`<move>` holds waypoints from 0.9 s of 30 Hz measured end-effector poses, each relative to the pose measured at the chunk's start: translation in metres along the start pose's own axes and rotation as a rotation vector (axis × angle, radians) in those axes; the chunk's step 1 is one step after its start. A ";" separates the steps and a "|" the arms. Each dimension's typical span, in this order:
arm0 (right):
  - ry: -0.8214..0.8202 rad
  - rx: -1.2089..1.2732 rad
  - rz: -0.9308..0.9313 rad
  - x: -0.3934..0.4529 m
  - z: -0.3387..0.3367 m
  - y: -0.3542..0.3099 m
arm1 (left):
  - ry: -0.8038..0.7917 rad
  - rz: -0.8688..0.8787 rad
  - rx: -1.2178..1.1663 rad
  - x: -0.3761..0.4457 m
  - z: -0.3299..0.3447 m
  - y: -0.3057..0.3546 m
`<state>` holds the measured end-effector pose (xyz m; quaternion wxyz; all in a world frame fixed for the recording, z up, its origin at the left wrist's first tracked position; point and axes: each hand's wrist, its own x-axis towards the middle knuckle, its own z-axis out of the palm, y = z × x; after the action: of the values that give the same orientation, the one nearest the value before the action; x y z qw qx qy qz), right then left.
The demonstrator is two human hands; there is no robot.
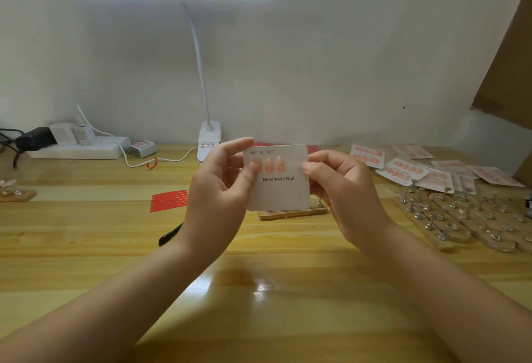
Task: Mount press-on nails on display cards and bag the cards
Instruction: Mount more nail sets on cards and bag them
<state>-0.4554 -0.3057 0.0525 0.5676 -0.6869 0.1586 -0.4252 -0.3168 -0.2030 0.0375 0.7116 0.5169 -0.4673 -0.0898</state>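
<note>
I hold a white display card (283, 190) printed "Handmade Nail" up above the wooden table (86, 247). Three peach press-on nails (269, 164) sit in a row on its upper left. My left hand (221, 190) grips the card's left edge, with the thumb pressing on the leftmost nail. At the right edge my right hand (336, 184) pinches the card between thumb and fingers. A small wooden nail stand (290, 213) with metal pegs lies on the table just behind the card, partly hidden by it.
Several finished cards of peach nails (403, 170) lie at the back right, above wooden stands with metal pegs (460, 216). Red adhesive strips (169, 200) and a black tool (170, 234) lie left of my hands. A clip lamp (209, 138) and a power strip (77, 147) stand at the back.
</note>
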 end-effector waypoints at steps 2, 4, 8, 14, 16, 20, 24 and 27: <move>0.003 -0.021 0.041 0.000 0.000 0.000 | 0.000 0.002 0.093 0.000 -0.002 -0.003; -0.005 -0.036 0.112 0.002 0.000 0.001 | 0.008 -0.012 0.212 0.001 -0.004 -0.007; -0.042 -0.121 0.246 0.003 -0.001 0.007 | -0.008 -0.062 0.419 0.004 -0.008 -0.016; -0.116 -0.360 0.307 0.006 -0.005 0.015 | -0.155 -0.162 0.751 0.004 -0.012 -0.022; -0.154 -0.563 0.261 0.004 -0.006 0.020 | -0.235 -0.134 0.921 0.003 -0.013 -0.025; -0.266 -0.944 0.150 -0.001 -0.006 0.030 | -0.377 0.000 1.198 -0.001 -0.015 -0.034; -0.343 -1.052 0.144 -0.002 -0.007 0.035 | -0.459 0.061 1.329 -0.002 -0.016 -0.040; -0.345 -1.071 0.128 -0.002 -0.009 0.039 | -0.450 0.077 1.375 -0.002 -0.018 -0.043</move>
<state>-0.4526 -0.3221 0.0160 0.1824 -0.9275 0.2984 -0.1320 -0.2885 -0.2097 0.0005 0.1149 0.7996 -0.5712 0.1454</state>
